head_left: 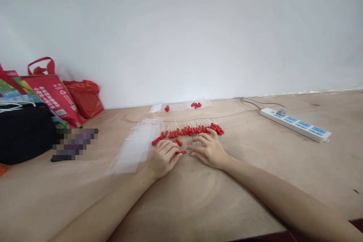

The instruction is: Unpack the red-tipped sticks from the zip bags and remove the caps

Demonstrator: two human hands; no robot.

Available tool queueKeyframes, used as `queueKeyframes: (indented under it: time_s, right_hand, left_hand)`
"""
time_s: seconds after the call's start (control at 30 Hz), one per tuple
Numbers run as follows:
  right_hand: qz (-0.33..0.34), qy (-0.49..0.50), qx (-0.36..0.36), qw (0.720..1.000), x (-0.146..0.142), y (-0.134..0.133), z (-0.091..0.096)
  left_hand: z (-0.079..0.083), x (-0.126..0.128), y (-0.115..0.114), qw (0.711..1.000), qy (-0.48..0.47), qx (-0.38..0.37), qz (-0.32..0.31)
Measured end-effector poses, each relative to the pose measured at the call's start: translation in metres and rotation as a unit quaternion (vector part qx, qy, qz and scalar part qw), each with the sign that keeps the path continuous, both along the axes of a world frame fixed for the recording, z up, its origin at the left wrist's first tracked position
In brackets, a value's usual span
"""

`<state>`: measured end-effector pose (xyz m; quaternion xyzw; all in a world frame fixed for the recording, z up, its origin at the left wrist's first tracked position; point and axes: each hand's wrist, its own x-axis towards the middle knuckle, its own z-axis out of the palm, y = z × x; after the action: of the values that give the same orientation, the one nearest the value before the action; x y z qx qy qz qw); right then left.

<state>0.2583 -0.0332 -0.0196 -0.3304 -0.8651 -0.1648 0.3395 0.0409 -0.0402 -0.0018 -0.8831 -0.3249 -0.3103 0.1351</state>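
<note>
Near the middle of the wooden table, my left hand (163, 159) pinches a small red rubber bulb (183, 152). Opposite it, my right hand (209, 151) grips a thin clear glass tube (189, 151) between thumb and finger, its end at the bulb's mouth. Together the two look like a dropper lying level just above the table. Beneath my right hand's fingers lie several clear tubes (195, 140), partly hidden. Beyond both hands runs a row of assembled droppers (185, 131), red bulbs toward me. A few loose red bulbs (178, 142) lie beside my left fingers.
Clear plastic bags (130, 151) lie left of my left hand. Red pieces (167, 108) rest on more bags by the wall. A white power strip (295, 124) is at right. Red shopping bags (56, 94), a black bag (25, 132) and a blurred-out object (75, 144) are at left.
</note>
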Motion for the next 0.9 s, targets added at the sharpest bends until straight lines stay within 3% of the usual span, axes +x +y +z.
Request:
queueKeyframes:
  time_s: [0.37,0.9]
  right_hand:
    - [0.012,0.003,0.008,1.0,-0.0054,-0.0038,0.0013]
    - [0.037,-0.005,0.031,0.999,-0.0041,-0.0079,0.0021]
  left_hand:
    - [-0.0069,0.0036,0.0049,0.998,-0.009,-0.042,-0.053]
    - [-0.0045,-0.0025,0.0015,0.995,0.014,-0.079,-0.064]
